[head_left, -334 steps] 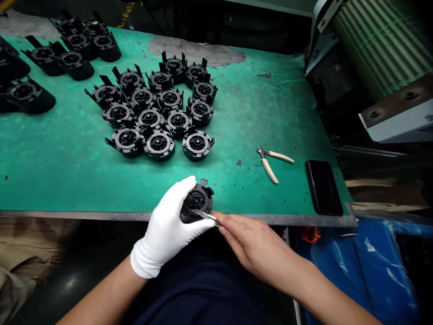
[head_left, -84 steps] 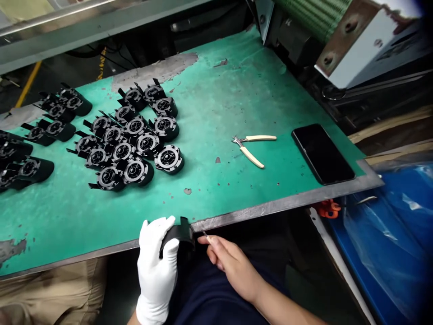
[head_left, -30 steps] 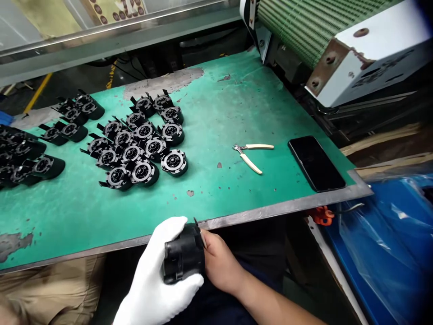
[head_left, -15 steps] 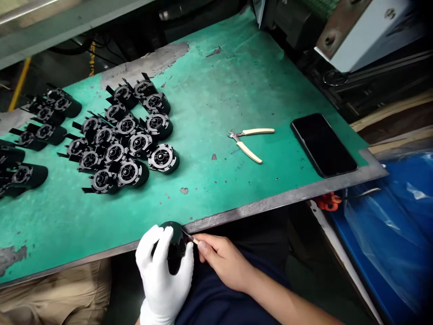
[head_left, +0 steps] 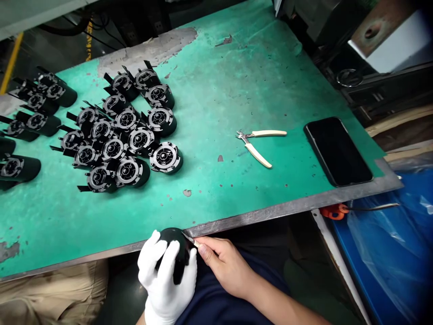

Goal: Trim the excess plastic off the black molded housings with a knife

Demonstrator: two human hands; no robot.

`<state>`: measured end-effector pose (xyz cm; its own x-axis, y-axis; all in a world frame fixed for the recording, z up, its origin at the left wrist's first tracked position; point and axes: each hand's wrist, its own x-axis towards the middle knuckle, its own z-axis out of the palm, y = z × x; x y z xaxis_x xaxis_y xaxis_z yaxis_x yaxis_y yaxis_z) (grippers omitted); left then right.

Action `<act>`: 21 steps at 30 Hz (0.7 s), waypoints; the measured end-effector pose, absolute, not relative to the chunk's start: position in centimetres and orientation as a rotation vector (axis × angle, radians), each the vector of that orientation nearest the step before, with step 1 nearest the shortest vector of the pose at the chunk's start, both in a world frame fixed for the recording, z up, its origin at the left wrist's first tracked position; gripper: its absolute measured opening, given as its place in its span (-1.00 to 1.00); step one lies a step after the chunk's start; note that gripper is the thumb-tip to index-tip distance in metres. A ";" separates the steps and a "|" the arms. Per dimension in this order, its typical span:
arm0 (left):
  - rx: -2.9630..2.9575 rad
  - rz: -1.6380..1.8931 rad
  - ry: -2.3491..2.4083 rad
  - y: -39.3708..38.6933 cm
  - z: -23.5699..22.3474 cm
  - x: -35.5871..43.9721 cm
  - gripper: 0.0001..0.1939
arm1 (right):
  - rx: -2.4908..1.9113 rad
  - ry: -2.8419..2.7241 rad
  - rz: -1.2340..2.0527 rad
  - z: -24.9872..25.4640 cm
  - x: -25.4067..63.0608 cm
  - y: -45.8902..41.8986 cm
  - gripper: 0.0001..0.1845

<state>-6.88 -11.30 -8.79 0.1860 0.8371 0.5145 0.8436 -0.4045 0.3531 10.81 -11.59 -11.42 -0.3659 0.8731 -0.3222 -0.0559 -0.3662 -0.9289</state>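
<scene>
My left hand, in a white glove, is wrapped around a black plastic housing at the table's front edge. The housing is rounded and dark, and the glove hides much of it. Bare and closed, my right hand pinches a small knife with a pale handle. The knife's thin blade points up and left and meets the housing's right side. On the green table beyond my hands stand several similar black housings, grouped with their grey-ringed ends up.
Side cutters with cream handles lie spread on the table. A black phone rests near the right corner. Below that corner are orange-handled scissors and blue plastic-covered material. A person's tan-trousered leg shows at lower left.
The camera view has shifted slightly, moving the table items in the picture. The housing has turned a little in my left hand, and the knife stays against its side.
</scene>
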 end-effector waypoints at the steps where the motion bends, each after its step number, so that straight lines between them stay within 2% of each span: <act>1: -2.404 -1.040 -1.702 -11.3 -8.9 -6.9 -0.45 | -1.203 -1.191 1.800 -11.5 10.7 -11.6 -0.60; 21: -2.391 -1.043 -1.613 -11.6 -9.5 -6.9 -0.45 | -1.158 -1.220 1.876 -12.8 11.7 -11.5 -0.54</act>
